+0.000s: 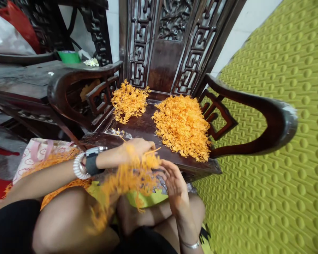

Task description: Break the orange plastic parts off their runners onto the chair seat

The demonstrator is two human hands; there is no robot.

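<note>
My left hand [137, 148], with a watch and a white coil band on its wrist, is closed on a bunch of orange knotted strings [140, 171]. The bunch dangles over my lap and is smeared by motion; a thin strand pokes out beside the fingers. At the bunch's right edge is my right hand [177, 185], its fingers loosely curved and apart; whether they touch the strings I cannot tell. On the chair seat [144, 128] in front lie a large heap of orange strings [184, 127] at the right and a smaller heap [129, 100] at the back left.
The dark carved chair has curved armrests [270, 120] on both sides. A patterned cloth bag [29, 158] and more orange strings [63, 190] are at my left. Beyond stands a dark side table [23, 77] with a green round object [69, 57]. A yellow-green bumpy mat [281, 158] covers the right side.
</note>
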